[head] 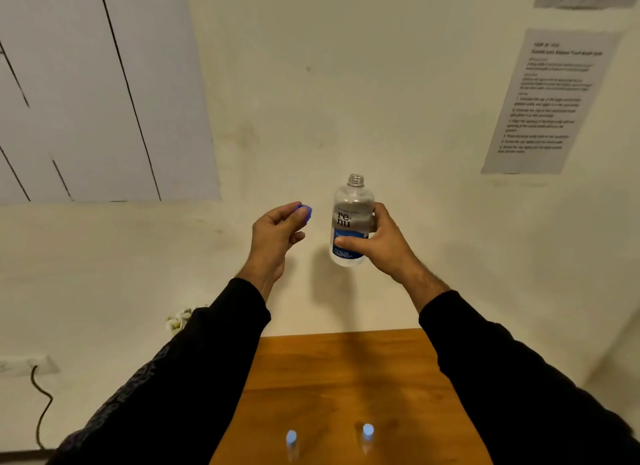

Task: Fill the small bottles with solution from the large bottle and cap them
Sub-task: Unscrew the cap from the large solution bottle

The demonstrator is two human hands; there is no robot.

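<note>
A wooden table (pixel 346 367) stood against a cream wall (pixel 346 83). The right hand (pixel 375 242) gripped the uncapped clear bottle (pixel 351 222); the left hand (pixel 277 232) pinched its blue cap (pixel 305 211).

Clear large bottle (pixel 351 222) with blue label, blue cap (pixel 305 211).

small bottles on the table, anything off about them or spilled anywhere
Nothing is spilled. Both small bottles stand upright on the wooden table, but their blue caps are on, while the large bottle is already open in the right hand, its cap in the left hand.
</note>
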